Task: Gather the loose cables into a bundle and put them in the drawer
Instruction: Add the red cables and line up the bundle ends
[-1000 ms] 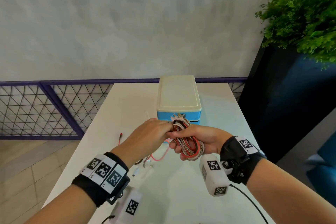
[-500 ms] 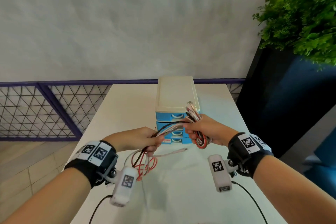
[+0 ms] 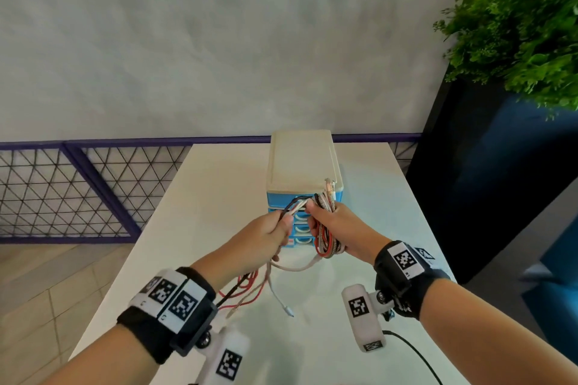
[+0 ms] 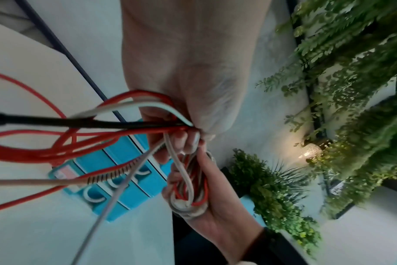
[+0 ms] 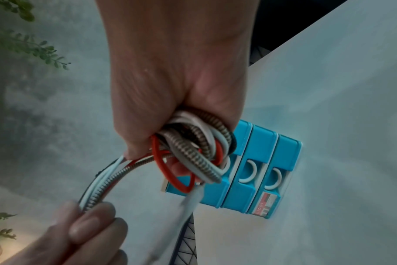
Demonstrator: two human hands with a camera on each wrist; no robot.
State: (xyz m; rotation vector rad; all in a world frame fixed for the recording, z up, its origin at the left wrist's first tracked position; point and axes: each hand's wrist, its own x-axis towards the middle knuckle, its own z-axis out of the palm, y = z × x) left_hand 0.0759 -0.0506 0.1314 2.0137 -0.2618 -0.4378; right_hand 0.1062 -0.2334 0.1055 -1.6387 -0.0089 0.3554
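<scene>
1. The right hand [image 3: 336,230] is gripping a coiled bundle of cables [image 3: 325,237], with the fingers curled round the loops. The coil is made up of red, white, black and metal-braided strands.
2. In the right wrist view, the bundle of cables [image 5: 193,148] is sitting inside the closed fist of the right hand [image 5: 177,86], with the loop ends protruding below the fingers.
3. The left hand [image 3: 264,239] is pinching several loose strands [image 3: 292,208] that are running across to the right hand. The thumb and fingers are pressing together on these strands.
4. In the left wrist view, the left hand [image 4: 188,86] is holding red, white and black strands at the fingertips, while the right hand [image 4: 206,202] is holding the coil just beyond it.
5. The loose tails [image 3: 250,291] are hanging below the left hand and trailing onto the white table [image 3: 200,212]. One white connector end [image 3: 289,311] is lying on the table surface.
6. Both hands are working in front of the small drawer unit [image 3: 301,172], which is standing on the table. Its blue drawers [image 5: 258,170] are all sitting closed, with white curved handles facing the person.
7. A green plant [image 3: 519,31] is standing to the right, beyond the table edge.
</scene>
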